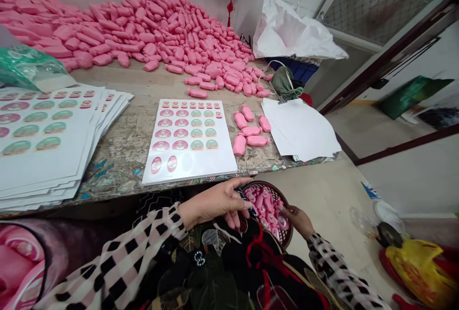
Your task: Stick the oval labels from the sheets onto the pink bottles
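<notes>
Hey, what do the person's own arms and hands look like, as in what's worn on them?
Both the left hand and the right hand are ungloved. The left sleeve and right sleeve are long, in black and pale checks; the left cuff looks gathered.

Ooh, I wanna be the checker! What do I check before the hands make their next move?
1. Left hand free: ok, it looks to hold nothing.
2. Right hand free: cannot tell; it is at the basket, its fingertips hard to make out.
3. Basket has pink bottles in it: ok, some show round labels.
4. Sticker sheet flat on the table: ok.
5. Sticker sheet full: not ok, the bottom row shows just two stickers.
6. Loose bottles close to the sheet: ok, six lie beside it.
</notes>
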### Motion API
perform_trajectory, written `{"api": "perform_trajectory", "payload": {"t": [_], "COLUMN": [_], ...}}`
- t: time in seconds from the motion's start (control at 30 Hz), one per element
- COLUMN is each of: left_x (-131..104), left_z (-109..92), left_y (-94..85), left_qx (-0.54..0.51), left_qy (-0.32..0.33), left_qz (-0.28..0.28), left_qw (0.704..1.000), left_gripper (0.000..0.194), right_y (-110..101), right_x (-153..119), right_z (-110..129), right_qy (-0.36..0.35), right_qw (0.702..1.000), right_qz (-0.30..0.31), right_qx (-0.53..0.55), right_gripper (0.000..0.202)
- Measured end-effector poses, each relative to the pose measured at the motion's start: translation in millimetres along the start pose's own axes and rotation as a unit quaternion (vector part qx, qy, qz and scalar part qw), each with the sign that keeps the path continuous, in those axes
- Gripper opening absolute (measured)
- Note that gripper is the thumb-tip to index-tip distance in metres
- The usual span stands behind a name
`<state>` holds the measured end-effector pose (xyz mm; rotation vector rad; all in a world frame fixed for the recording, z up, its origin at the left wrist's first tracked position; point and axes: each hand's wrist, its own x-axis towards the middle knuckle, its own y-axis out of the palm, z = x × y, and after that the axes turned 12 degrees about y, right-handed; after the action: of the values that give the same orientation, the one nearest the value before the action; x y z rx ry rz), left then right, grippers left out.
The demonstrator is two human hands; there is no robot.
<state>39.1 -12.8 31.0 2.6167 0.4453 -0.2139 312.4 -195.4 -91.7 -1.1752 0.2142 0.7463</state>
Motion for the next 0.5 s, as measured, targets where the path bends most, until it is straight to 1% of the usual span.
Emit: {"api": "perform_trajectory", "payload": {"t": [0.07,0.13,0.17,0.2,0.23,0.27,0.3,0.33,0.37,0.43,0.5], "left_x": [-2,-4,-5,-5,-6,-6,-6,-7,-7,-11,-17], "left_z": [0,1,1,1,1,1,1,2,2,2,2], "left_y": [-1.2,-2.6,-3.1,-3.5,-3.6,-3.5,-3.3,-3.1,-2.9,-3.2,-4.9], "left_qx": [-0.009,-0.021,-0.027,-0.031,-0.032,-0.033,-0.033,-0.033,-0.033,-0.031,-0.029], "left_qy": [0.004,0.008,0.012,0.017,0.023,0.029,0.032,0.033,0.033,0.035,0.044], "left_qz": [-0.006,-0.016,-0.022,-0.027,-0.032,-0.036,-0.038,-0.04,-0.043,-0.057,-0.084], "left_qw": [1.0,1.0,0.999,0.999,0.999,0.998,0.998,0.998,0.998,0.997,0.995], "left_gripper": [0.074,0.07,0.068,0.066,0.064,0.062,0.061,0.06,0.06,0.061,0.061], "right_y": [-5,-11,-14,-16,-18,-19,-19,-17,-14,-4,9], "right_x": [4,1,-3,-10,-17,-24,-31,-37,-41,-43,-40], "right_z": [8,35,54,76,100,125,149,172,193,225,244], "right_qy": [0.005,-0.039,-0.081,-0.141,-0.196,-0.252,-0.295,-0.323,-0.334,-0.321,-0.296], "right_qw": [0.999,0.999,0.997,0.988,0.973,0.955,0.942,0.935,0.933,0.939,0.943], "right_qz": [-0.015,-0.012,-0.001,0.011,0.031,0.045,0.032,0.0,-0.044,-0.113,-0.151], "right_qx": [-0.047,-0.026,0.003,0.061,0.119,0.148,0.157,0.147,0.125,0.047,-0.022], "right_gripper": [0.022,0.023,0.026,0.031,0.034,0.034,0.034,0.034,0.034,0.033,0.037]}}
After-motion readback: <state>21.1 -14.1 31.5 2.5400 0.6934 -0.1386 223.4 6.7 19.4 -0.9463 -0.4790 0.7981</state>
